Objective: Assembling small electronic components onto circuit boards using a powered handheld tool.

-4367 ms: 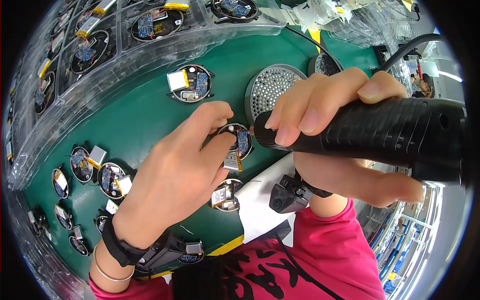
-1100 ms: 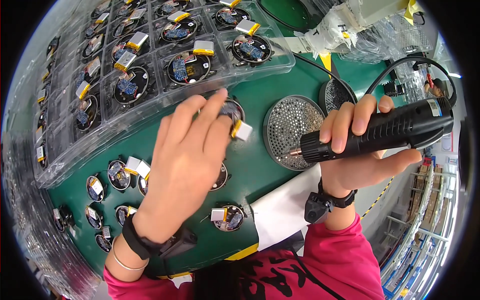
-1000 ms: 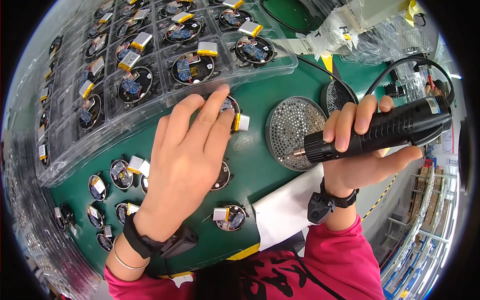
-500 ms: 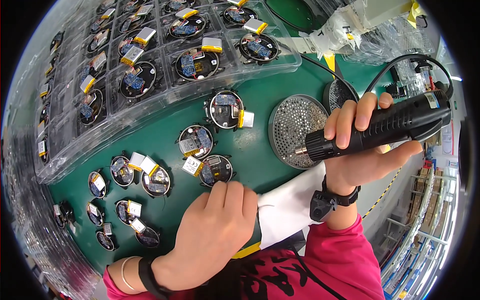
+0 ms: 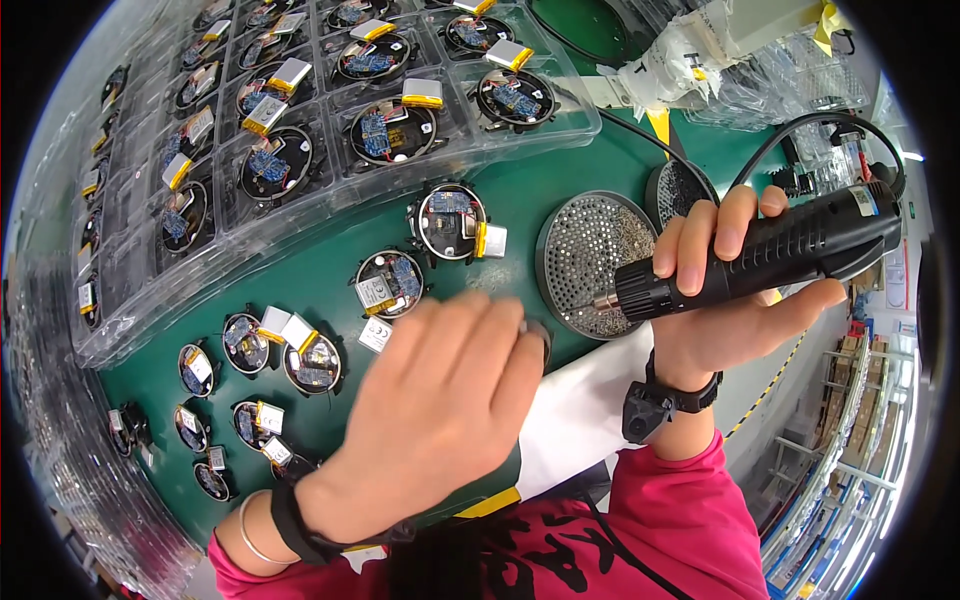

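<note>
My right hand (image 5: 715,335) is closed around a black electric screwdriver (image 5: 765,255). The metal tip of the tool points left, over the edge of a round perforated dish (image 5: 580,260) with tiny screws in it. My left hand (image 5: 440,385) is blurred, its fingers curled down over the green mat; a dark rounded edge (image 5: 540,340) shows by the fingertips, too little to name. From behind the knuckles a silver battery (image 5: 375,335) peeks out. Two open round watch cases, one (image 5: 390,283) just beyond my left hand and another (image 5: 452,222) farther off, lie with circuit boards and batteries showing.
A clear compartment tray (image 5: 340,185) of similar watch cases fills the back left. More cases (image 5: 312,362) lie on the mat at left. A white cloth (image 5: 570,415) lies between my arms. A second dish (image 5: 675,190) and the tool's cable (image 5: 770,140) are at back right.
My left hand has moved up and right and now covers the watch case that lay in front of it. The dark edge has appeared by its fingertips. My right hand is nearly still.
</note>
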The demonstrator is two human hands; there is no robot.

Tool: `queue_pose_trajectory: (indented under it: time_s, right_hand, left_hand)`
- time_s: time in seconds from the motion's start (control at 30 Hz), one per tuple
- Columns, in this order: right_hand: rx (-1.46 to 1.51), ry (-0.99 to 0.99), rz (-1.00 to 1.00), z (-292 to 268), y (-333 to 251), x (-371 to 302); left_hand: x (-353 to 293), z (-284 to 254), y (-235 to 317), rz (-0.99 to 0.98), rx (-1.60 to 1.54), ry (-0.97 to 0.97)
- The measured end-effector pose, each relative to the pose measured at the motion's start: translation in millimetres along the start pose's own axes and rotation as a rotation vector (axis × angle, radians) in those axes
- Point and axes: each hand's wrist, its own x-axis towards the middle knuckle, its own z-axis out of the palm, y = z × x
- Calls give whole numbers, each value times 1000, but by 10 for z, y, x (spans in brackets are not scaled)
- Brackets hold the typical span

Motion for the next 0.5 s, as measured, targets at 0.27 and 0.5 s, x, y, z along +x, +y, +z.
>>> queue_pose_trajectory:
  time_s: [0.27, 0.5]
  right_hand:
    - [1, 56, -15, 12, 41, 22]
    - [18, 77, -26, 40, 43, -18]
  left_hand:
    - [446, -58, -162, -202, 448, 22]
    - [445, 96, -178, -145, 660, -43]
